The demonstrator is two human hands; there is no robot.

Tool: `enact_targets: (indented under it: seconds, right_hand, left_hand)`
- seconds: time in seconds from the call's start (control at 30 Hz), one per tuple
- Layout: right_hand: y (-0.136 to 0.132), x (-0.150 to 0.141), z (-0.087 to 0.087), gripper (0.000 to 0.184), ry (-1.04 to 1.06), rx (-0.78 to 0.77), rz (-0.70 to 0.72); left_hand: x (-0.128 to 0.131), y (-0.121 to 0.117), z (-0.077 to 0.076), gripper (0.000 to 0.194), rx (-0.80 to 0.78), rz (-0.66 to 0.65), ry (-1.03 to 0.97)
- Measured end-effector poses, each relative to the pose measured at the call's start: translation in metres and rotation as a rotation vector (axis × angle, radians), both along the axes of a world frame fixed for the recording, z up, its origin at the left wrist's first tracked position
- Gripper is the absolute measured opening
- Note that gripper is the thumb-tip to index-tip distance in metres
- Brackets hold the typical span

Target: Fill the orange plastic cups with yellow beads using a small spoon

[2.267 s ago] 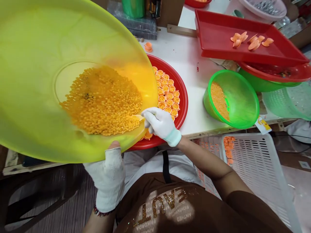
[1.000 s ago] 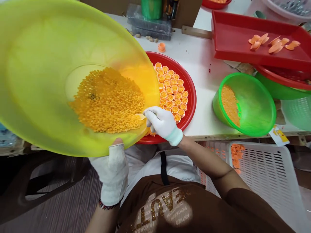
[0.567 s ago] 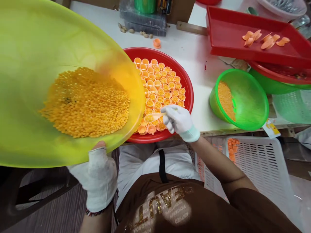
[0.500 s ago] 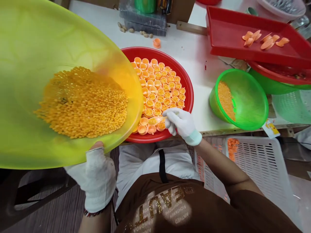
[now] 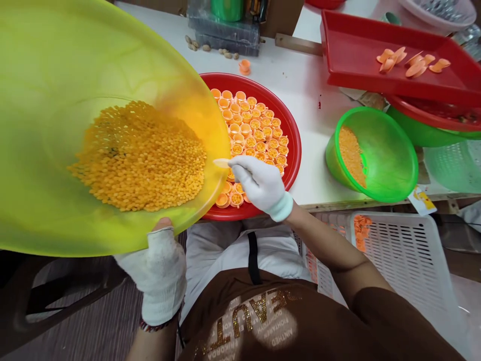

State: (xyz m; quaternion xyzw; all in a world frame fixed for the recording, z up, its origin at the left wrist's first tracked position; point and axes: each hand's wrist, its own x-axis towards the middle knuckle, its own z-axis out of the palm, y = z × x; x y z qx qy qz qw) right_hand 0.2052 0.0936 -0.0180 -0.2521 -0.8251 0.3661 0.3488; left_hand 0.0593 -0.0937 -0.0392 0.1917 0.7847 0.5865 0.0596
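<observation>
My left hand (image 5: pixel 160 268), in a white glove, grips the near rim of a big yellow-green basin (image 5: pixel 56 75) tilted towards me, with a heap of small yellow beads (image 5: pixel 139 155) in it. In my gloved right hand (image 5: pixel 263 183) I pinch a small pale spoon (image 5: pixel 221 162); its bowl sits at the basin's right rim. Just behind lies a round red tray (image 5: pixel 295 145) packed with several small orange cups (image 5: pixel 255 128), many holding beads.
A green bowl (image 5: pixel 391 150) with yellow beads stands right of the red tray. Behind it a red rectangular tray (image 5: pixel 356 55) holds orange spoon-shaped pieces (image 5: pixel 411 62). A white slotted crate (image 5: pixel 406 250) sits below the table edge. Dark boxes (image 5: pixel 225 30) stand at the back.
My right hand moved the spoon from the cups at the tray's near edge back left to the basin's rim. The basin shifted slightly right again.
</observation>
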Motion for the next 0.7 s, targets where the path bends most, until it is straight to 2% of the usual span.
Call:
enact_targets:
  seconds: [0.1, 0.27, 0.37, 0.47, 0.53, 0.63, 0.7]
  right_hand:
    - [-0.003, -0.028, -0.002, 0.021, -0.052, -0.191, 0.007]
    - [-0.018, -0.040, 0.001, 0.019, -0.032, -0.934, 0.005]
    - [-0.018, -0.039, 0.000, 0.022, 0.069, -1.200, -0.003]
    - [-0.011, -0.034, -0.002, 0.027, 0.142, -1.317, -0.015]
    - [-0.005, -0.027, 0.000, 0.029, 0.171, -1.330, -0.014]
    - [0.000, -0.011, 0.006, 0.033, 0.190, -1.242, -0.033]
    - [0.001, 0.000, 0.009, 0.035, 0.164, -1.136, -0.068]
  left_hand:
    - [0.006, 0.005, 0.004, 0.064, 0.043, 0.055, -0.018]
    - [0.006, 0.004, 0.000, 0.073, 0.004, 0.068, -0.012]
    - [0.005, 0.006, 0.002, 0.068, 0.005, 0.090, -0.032]
    - [0.003, 0.008, 0.008, 0.064, 0.027, 0.095, -0.054]
    - [-0.001, 0.006, 0.010, 0.067, 0.053, 0.094, -0.076]
    - [-0.011, -0.001, 0.006, 0.066, 0.045, 0.094, -0.115]
    - [-0.018, -0.005, 0.004, 0.061, 0.034, 0.099, -0.065]
